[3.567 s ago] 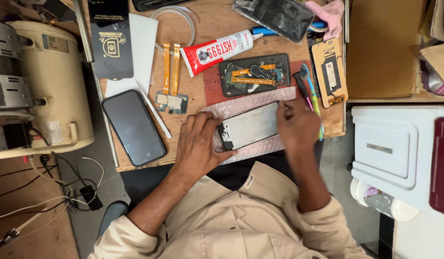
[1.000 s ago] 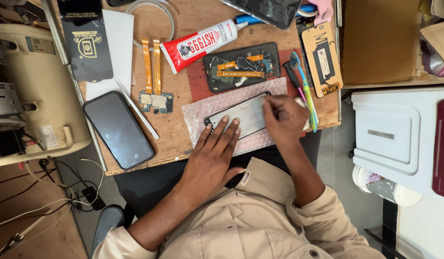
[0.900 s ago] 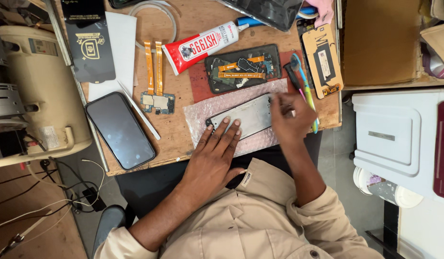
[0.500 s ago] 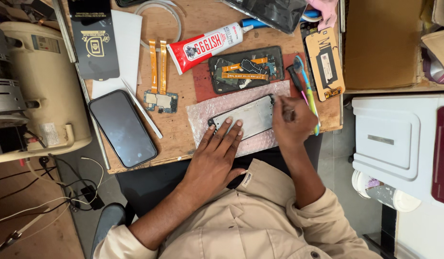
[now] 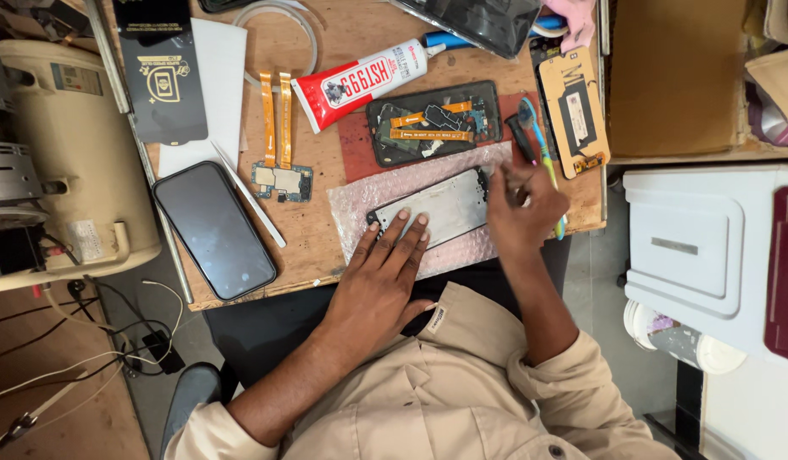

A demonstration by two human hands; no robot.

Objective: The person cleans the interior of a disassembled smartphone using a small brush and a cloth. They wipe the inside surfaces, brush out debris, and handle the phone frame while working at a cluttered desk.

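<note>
Right hand [image 5: 523, 209] shifted to panel [image 5: 437, 209] end, toothbrush [image 5: 543, 162] beside

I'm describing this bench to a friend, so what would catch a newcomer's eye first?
Probably the two hands at the centre: the left hand presses flat on a silver phone frame lying on bubble wrap, while the right hand works at the frame's right end. Next, the red and white glue tube above them, and the dark phone lying to the left.

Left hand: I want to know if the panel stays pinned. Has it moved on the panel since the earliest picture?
Yes. The left hand left the panel's left end; its fingers now press the near edge.
</note>
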